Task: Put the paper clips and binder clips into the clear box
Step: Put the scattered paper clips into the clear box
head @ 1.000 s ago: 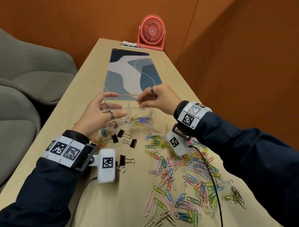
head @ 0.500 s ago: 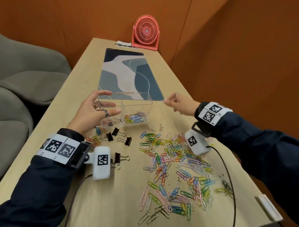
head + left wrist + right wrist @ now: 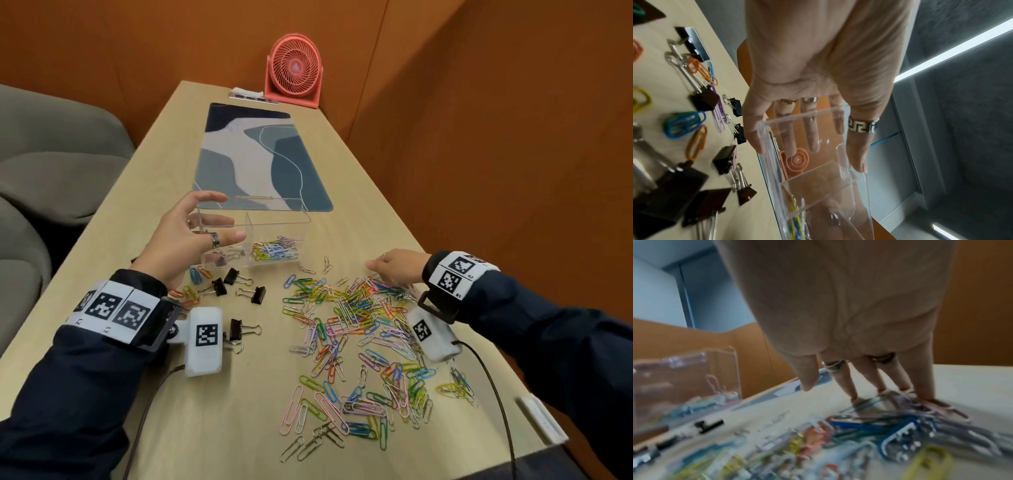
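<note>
While your left hand (image 3: 185, 236) steadies the clear box (image 3: 274, 236) at its left end, fingers spread and thumb over the rim, the light box could skid away if you bump it. Your right hand (image 3: 397, 269), fingers extended and holding nothing yet, rests fingertips on the far right edge of the paper clips (image 3: 359, 318); a hasty scoop may scatter them off the table (image 3: 239, 411). Binder clips (image 3: 236, 284) lie near the box, unstowed; linked clips may drag neighbours.
</note>
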`<state>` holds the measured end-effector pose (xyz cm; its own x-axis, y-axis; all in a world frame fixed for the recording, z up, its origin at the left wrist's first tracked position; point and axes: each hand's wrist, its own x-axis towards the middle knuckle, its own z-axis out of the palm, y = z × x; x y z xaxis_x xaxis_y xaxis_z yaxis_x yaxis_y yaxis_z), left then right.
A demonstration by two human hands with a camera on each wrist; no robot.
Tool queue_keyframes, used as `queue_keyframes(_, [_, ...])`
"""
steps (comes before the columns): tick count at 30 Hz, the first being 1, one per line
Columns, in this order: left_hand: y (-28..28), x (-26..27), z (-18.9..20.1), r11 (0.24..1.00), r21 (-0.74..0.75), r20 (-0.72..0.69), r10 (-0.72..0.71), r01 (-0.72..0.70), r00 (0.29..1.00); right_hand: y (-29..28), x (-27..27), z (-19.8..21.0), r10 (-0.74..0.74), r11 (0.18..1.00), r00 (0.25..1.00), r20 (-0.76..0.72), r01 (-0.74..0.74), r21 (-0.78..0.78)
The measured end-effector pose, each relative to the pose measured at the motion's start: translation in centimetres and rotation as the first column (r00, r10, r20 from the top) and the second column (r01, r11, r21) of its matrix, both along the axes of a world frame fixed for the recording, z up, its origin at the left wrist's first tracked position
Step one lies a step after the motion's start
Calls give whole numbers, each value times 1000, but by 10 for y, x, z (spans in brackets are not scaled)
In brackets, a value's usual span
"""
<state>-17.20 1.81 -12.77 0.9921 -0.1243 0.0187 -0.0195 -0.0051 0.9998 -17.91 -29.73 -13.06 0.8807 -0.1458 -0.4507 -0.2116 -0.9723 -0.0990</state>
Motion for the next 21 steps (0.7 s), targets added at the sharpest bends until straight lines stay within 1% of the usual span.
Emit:
queue_keyframes(2, [-1, 0, 0, 1000, 6, 8, -2, 2, 1000, 2, -3, 8, -3, 995, 998, 69, -4, 104])
queue_keyframes(4, [-1, -1, 0, 1000, 11, 12, -3, 3, 1000, -4, -5, 17, -83, 979, 982, 167, 49, 197])
queue_keyframes(5, [-2, -1, 0, 1000, 15, 14, -4, 4, 1000, -8, -7, 20, -115, 979, 972, 203, 76, 191])
queue_keyframes(6, [-2, -1, 0, 1000, 20, 15, -4, 4, 1000, -13, -9, 22, -136, 983, 965, 224, 103, 153])
queue_keyframes(7, [-2, -1, 0, 1000, 25, 16, -4, 4, 1000, -18, -10, 21, -144, 987, 965, 219, 125, 97])
queue_keyframes(9, [-3, -1, 0, 999, 34, 21, -5, 5, 1000, -25, -13, 13, -139, 990, 980, 139, 139, 15])
queue_keyframes(11, [-3, 0, 0, 999, 45, 23, -7, 6, 1000, -26, -14, 3, -163, 985, 983, 83, 158, 68])
queue_keyframes(14, [-3, -1, 0, 999, 54, 19, -6, 5, 1000, -14, -13, 0, -151, 975, 987, 53, 140, 173])
queue_keyframes(18, [-3, -1, 0, 999, 50, 17, -5, 4, 1000, 5, -10, -2, -40, 965, 999, 5, 38, 261])
queue_keyframes(19, [-3, 0, 0, 999, 47, 16, -2, 1, 1000, 9, -10, -2, -6, 963, 1000, 2, 5, 269])
queue_keyframes(21, [-2, 0, 0, 999, 44, 14, 0, -1, 1000, 13, -9, -3, 70, 970, 997, -23, -63, 235])
